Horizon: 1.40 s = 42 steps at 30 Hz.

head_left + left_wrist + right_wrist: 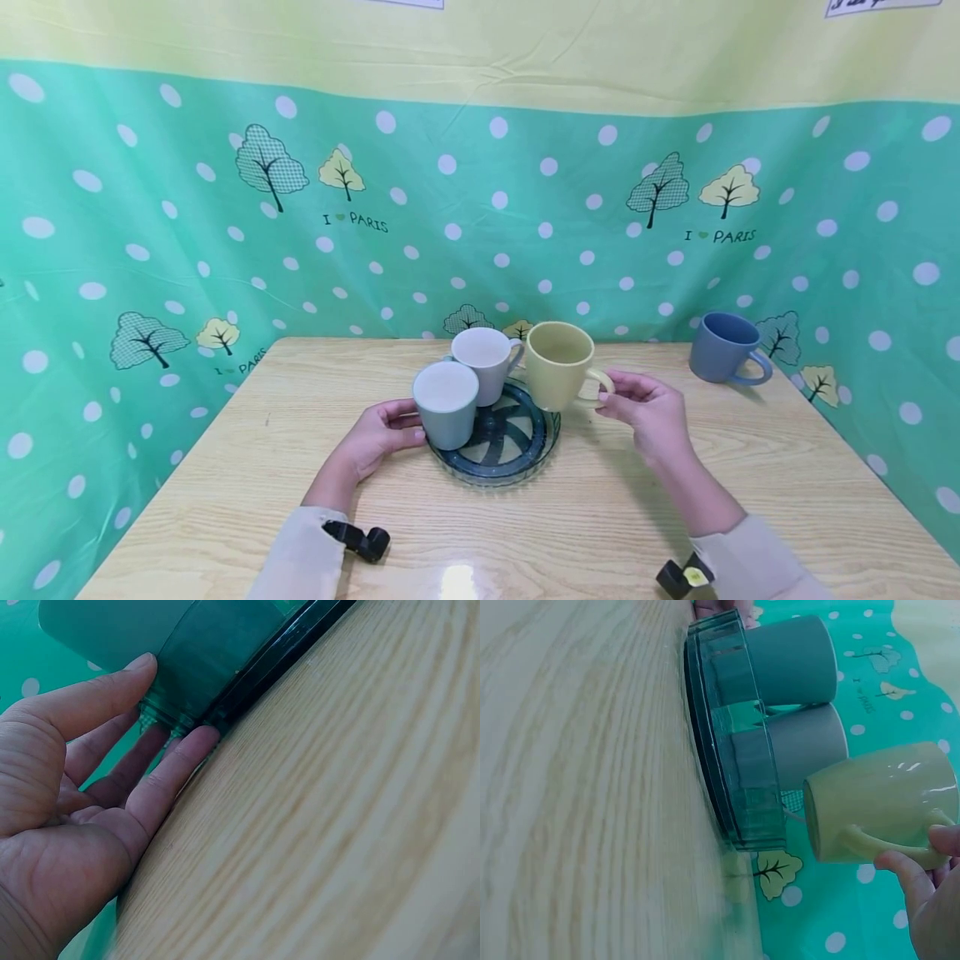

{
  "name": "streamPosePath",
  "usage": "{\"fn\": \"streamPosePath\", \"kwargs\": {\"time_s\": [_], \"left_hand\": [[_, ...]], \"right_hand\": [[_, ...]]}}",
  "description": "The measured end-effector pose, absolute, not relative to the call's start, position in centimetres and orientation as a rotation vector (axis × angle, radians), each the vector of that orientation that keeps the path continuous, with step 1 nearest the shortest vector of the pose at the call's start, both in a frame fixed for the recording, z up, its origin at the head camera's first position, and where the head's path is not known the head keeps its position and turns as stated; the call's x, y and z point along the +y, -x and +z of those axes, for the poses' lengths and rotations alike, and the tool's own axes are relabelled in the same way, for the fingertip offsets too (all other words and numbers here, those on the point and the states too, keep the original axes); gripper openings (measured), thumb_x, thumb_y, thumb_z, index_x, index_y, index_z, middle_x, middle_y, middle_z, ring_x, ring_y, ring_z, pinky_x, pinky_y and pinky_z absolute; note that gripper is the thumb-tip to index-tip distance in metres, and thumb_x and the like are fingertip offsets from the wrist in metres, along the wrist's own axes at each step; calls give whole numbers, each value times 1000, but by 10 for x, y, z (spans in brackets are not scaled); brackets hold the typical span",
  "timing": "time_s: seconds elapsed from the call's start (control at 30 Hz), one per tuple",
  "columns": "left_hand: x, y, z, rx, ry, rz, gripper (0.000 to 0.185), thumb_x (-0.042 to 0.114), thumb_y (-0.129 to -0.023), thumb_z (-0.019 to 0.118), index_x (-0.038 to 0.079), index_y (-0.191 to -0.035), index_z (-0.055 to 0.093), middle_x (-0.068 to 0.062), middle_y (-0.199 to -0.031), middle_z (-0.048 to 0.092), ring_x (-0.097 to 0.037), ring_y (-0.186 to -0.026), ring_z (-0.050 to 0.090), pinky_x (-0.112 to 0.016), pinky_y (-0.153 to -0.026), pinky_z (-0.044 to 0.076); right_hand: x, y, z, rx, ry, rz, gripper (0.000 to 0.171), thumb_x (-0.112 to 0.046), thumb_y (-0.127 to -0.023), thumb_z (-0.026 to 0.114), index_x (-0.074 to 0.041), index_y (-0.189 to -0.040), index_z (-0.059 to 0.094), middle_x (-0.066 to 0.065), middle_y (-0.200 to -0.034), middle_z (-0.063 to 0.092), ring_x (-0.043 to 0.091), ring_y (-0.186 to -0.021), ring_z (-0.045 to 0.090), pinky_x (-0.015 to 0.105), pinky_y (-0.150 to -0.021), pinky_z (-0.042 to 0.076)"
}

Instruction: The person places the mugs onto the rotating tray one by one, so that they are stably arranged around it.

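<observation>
Insp. note, tabletop stn: R hand (648, 408) pinches the handle of the yellow mug (558, 364), thumb and fingers curled round the loop; mug is held upright, off the surface, over the right rim of the round clear tray (543, 442); right wrist view confirms mug base is clear of the tray wall, not touching it; L hand (378, 433) lies relaxed on the wooden table (600, 517), fingers straight, tips against the tray's left wall, beside the grey-green mug (446, 404); holds nothing; white mug (483, 360) stands on the tray behind it, just beside the yellow one; blue mug (723, 346) stands well apart, far right of table, near the dotted green backdrop (480, 217)

Handling, by judgement: yellow mug looks glazed ceramic; stiff, moderately heavy, smooth and prob. slippery on the body, will chip if knocked against the white mug or tray rim; handle loop is the sound grip pt, as taken now; body grip only w/ full wrap; tray appears thin clear plastic, light, apt to slide on the table; L fingertips at its wall serve as a steady
</observation>
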<state>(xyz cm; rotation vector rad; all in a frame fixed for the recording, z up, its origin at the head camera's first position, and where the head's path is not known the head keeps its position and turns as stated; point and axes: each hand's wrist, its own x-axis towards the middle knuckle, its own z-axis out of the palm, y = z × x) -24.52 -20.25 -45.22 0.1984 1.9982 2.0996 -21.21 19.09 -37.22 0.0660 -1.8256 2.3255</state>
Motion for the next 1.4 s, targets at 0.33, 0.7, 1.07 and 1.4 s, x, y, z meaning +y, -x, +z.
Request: {"fn": "streamPosePath", "kwargs": {"time_s": [0.33, 0.7, 1.07, 1.4], "left_hand": [[-202, 246, -452, 1994, -197, 2101, 61, -1, -79, 78, -3, -134, 53, -18, -135, 54, -31, -122, 54, -36, -93, 54], [-202, 246, -453, 1992, -190, 2105, 61, -2, -79, 78, -3, -134, 53, -19, -135, 54, -30, -121, 55, -37, -93, 54], [-203, 246, -454, 1989, -193, 2112, 58, -3, -78, 78, -3, -132, 54, -17, -131, 57, -29, -119, 56, -37, -92, 54], [-204, 247, -455, 1927, -212, 2167, 59, -10, -78, 73, -8, -133, 49, -12, -111, 63, -23, -100, 65, -40, -89, 56]], "right_hand": [[180, 213, -379, -1868, -8, 2320, 35, 20, -75, 70, 12, -109, 66, 7, -81, 69, 17, -73, 67, 33, -69, 61], [173, 215, -387, -1899, -8, 2333, 32, 19, -75, 70, 10, -105, 68, 9, -82, 69, 18, -73, 67, 34, -71, 61], [167, 216, -393, -1925, 54, 2349, 30, 20, -74, 69, 4, -99, 70, 9, -83, 67, 18, -73, 66, 34, -72, 61], [161, 219, -400, -1931, 113, 2345, 31, 23, -74, 66, 4, -99, 69, 9, -84, 67, 18, -74, 66, 32, -70, 61]]}}
